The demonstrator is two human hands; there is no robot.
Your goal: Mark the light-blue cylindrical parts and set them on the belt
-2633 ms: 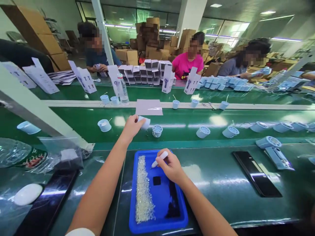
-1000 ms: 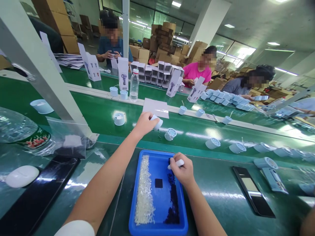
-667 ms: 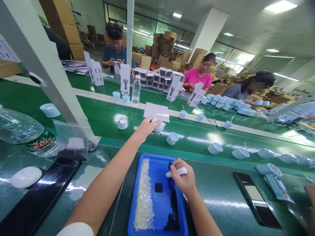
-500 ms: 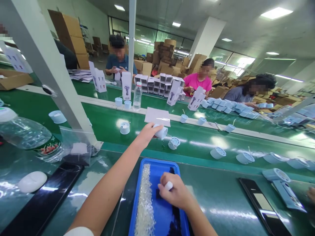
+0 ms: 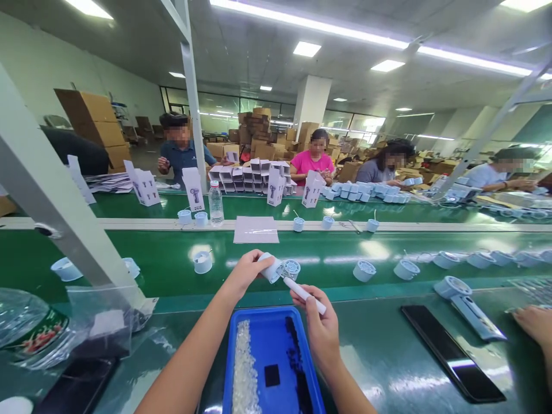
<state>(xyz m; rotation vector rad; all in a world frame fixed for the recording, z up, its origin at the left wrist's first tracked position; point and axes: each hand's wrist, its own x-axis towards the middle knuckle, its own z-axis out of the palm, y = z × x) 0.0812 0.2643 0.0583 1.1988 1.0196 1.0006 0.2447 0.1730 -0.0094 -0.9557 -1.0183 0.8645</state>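
Observation:
My left hand grips a pale blue plastic cup, tilted on its side over the green conveyor belt. My right hand holds a white pen-like tool, whose tip points up towards the cup. Just beyond the cup stands a pale blue round part with a slotted face, partly hidden by the cup. Below my hands lies a blue plastic tray holding a strip of small whitish granules, a dark strip of granules and a black square.
Several pale blue cups stand along the belt. A clear plastic bag lies left, a black glass panel right. A co-worker's hand reaches in at the right edge. A white-grey post rises at the left.
My right hand has risen from the tray with the white tool and now sits close to the cup. The view has tilted upward, so the tray sits lower in the frame.

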